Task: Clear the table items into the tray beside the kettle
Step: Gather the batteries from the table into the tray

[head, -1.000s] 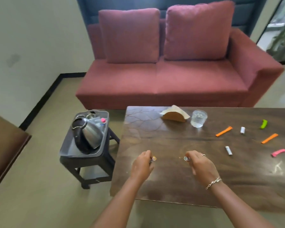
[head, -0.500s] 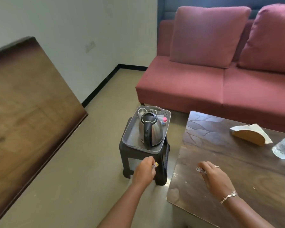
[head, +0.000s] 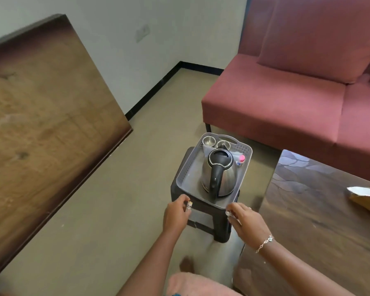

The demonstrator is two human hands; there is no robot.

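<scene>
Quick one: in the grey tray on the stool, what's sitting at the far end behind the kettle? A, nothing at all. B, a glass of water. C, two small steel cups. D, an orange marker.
C: two small steel cups stand side by side at the far end of the grey tray, behind the kettle; the left hand and right hand each pinch a small cylinder by its near edge.

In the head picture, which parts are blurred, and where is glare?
Head view: wooden panel at left smeared; kettle and tray fairly sharp; pale glare on the table corner; small items in left hand and right hand too blurred to identify.
</scene>
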